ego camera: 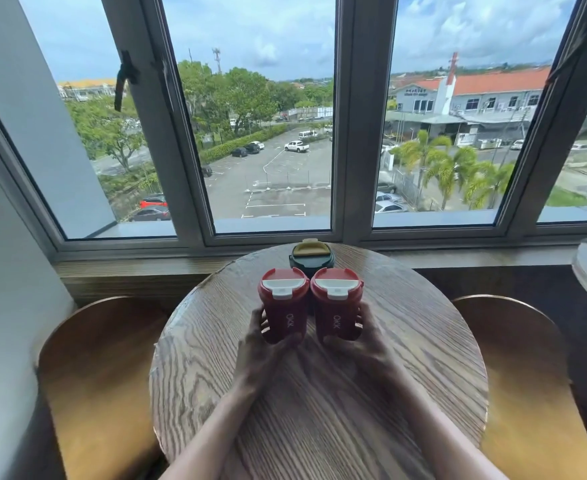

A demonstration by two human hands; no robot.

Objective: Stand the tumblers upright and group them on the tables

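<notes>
Round wooden table (319, 393) by the window (271, 133): I count three tumblers, all upright, grouped at its far side. Left red tumbler (284, 304), gripped low by my left hand (264, 344). Right red tumbler (336, 303), gripped low by my right hand (364, 337). The two touch. Green tumbler (308, 256), yellow-lidded, just behind them.

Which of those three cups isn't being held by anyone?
The dark green tumbler with the yellow lid, behind the two red ones by the window. The left hand and right hand each hold a red tumbler.
</notes>
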